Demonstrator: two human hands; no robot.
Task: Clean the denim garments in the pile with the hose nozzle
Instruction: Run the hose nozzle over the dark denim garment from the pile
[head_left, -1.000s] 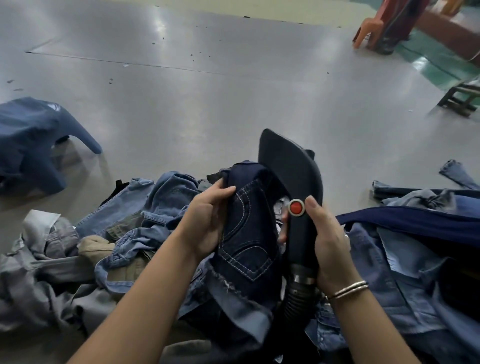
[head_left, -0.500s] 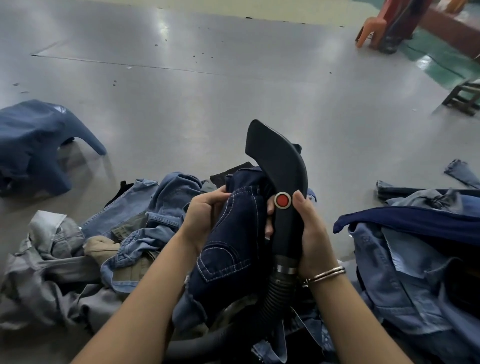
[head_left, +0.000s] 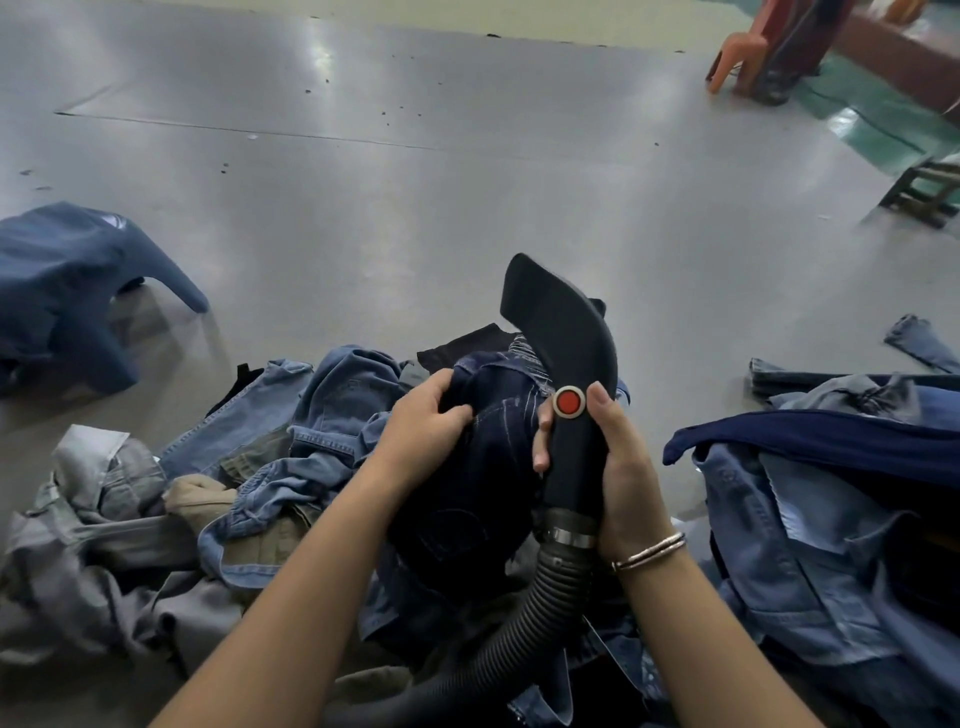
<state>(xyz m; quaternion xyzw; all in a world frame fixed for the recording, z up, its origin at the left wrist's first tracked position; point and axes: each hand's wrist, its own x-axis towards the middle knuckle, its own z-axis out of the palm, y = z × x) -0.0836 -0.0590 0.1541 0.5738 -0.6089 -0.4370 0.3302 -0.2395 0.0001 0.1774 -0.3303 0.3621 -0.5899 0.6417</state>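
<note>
- My right hand: wrapped round the grip of the black hose nozzle, thumb lying just beside its red button; whether the button is pressed I cannot tell. Two thin bangles sit at the wrist.
- My left hand: fingers curled into a bunched fold of the dark denim garment, holding it up just left of the nozzle, cloth touching the nozzle's side.
- Corrugated hose: runs down from the nozzle's clamped collar and out toward me.
- Pile of denim garments: left of the nozzle, light-blue jeans mixed with grey and khaki pieces, lying loose on the floor.
- Second heap: right of the nozzle, blue shirts with a navy piece draped on top.
- Lone blue garment: well apart, far left of the nozzle.
- Grey floor: beyond the nozzle; an orange plastic chair far off to the right.
- Step in hand, as I judge it: one dark piece is being worked at the nozzle. The next move calls for turning a fresh face of the cloth to the nozzle mouth, keeping it taut so it does not get drawn in.
</note>
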